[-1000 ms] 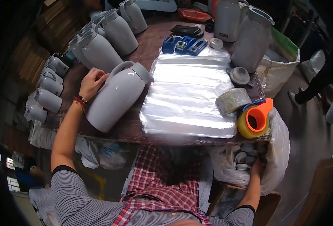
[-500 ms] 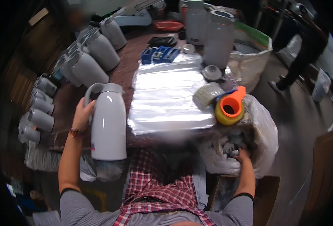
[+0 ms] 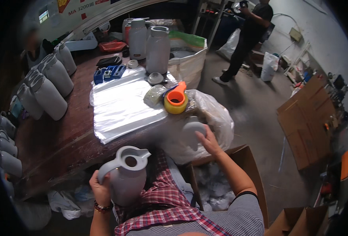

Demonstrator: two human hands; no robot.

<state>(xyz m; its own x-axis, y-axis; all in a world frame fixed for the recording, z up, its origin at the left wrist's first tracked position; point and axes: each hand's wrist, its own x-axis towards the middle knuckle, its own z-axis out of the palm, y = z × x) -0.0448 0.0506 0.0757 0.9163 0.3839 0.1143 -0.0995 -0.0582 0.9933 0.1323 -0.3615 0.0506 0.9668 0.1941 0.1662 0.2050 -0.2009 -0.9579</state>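
Beyond the near edge of the stack of shiny plastic film (image 3: 122, 108), and well apart from it, the gray jug (image 3: 130, 183) is held roughly upright in front of the checked apron (image 3: 158, 206), its mouth open at the top and its spout turned to the person's right; whether its base rests on the lap I cannot tell; the left hand (image 3: 100, 188), on the stack's near side too, has its fingers wrapped round the jug's loop handle; the right hand (image 3: 210, 141), past the stack's near right corner, has thumb and fingers clamped on the edge of a blurred gray cap (image 3: 193, 133); the jug looks stiff and hard-shelled, probably of moderate weight; its smooth, curved side could well slip under a bare palm, so the handle seems the surest hold, with a second hand beneath the base if it tips; any lining inside may be fragile, so knocks against the table (image 3: 59, 137) would be best avoided; the cap seems light and rigid, best pinched by its rim; left of the stack stand more gray jugs (image 3: 50, 92); at its right edge sits a yellow tape roll (image 3: 174, 109); right of it hangs a crumpled clear bag (image 3: 220, 114)
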